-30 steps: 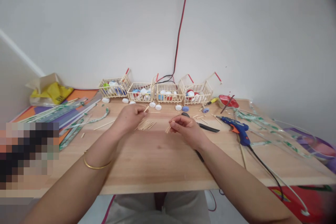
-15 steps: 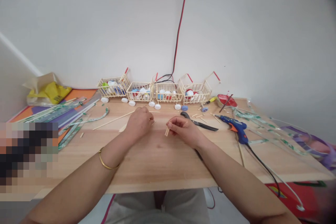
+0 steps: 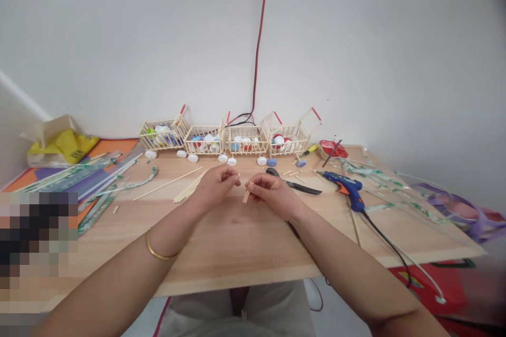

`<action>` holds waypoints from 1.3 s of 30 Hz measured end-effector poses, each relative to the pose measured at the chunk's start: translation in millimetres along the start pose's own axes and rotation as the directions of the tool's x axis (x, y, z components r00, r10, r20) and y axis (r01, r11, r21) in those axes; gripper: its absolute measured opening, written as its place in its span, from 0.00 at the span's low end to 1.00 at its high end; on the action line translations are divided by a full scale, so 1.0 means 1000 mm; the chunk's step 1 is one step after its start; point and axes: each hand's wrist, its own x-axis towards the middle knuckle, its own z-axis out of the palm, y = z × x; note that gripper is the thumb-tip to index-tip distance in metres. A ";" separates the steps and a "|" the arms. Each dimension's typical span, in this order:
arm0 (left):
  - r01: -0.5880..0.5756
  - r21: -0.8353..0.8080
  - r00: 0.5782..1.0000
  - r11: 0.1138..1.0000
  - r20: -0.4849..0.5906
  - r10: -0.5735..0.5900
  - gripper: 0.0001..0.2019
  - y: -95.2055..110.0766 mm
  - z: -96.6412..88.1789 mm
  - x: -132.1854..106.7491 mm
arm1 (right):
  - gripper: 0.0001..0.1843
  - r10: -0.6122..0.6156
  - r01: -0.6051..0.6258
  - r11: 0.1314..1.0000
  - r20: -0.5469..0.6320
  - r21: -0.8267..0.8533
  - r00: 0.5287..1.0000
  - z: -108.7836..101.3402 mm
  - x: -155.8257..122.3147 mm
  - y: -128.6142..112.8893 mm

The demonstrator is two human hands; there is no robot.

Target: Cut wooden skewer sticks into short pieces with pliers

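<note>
My right hand (image 3: 271,193) pinches a few short wooden sticks (image 3: 245,197) between thumb and fingers, their ends pointing down toward me. Just left of it, my left hand (image 3: 218,185) is closed, with a small pale tip like a short stick's end showing at its fingertips. A bundle of long thin wooden sticks (image 3: 188,189) lies partly behind the left hand. Beyond the right hand are black-handled scissors (image 3: 302,188), partly hidden by that hand.
Several small stick-built carts (image 3: 247,139) with white or blue wheels line the wall. A blue glue gun (image 3: 346,187) lies on the right, its cord crossing the table edge. Behind it sits a red dish (image 3: 333,149). Plastic wrappers (image 3: 97,213) and a yellow bag (image 3: 65,146) lie left.
My left hand has lifted off the stick bundle and come nearer the right hand, uncovering more sticks. The right hand keeps its short sticks. The whole view has shifted slightly.
</note>
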 end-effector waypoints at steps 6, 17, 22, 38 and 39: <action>0.177 -0.409 0.980 0.895 0.154 -0.124 0.11 0.003 0.009 -0.008 | 0.13 -0.070 0.072 0.997 -0.063 0.033 0.996 0.004 0.002 -0.001; 0.373 -0.566 0.927 0.735 0.261 -0.270 0.12 0.006 0.013 -0.009 | 0.14 -0.090 0.091 0.996 -0.017 0.017 0.996 0.004 0.001 -0.003; 0.403 -0.506 0.911 0.763 0.305 -0.278 0.13 0.009 0.008 -0.013 | 0.14 -0.063 0.064 0.997 -0.042 0.033 0.997 0.002 0.001 -0.001; 0.523 -0.647 0.852 0.556 0.375 -0.365 0.14 0.015 0.017 -0.023 | 0.32 -0.435 0.418 0.672 0.132 -0.612 0.891 0.002 -0.008 -0.013; 0.519 -0.652 0.854 0.553 0.366 -0.369 0.14 0.015 0.017 -0.023 | 0.30 -0.456 0.428 0.636 0.135 -0.642 0.880 0.003 -0.008 -0.013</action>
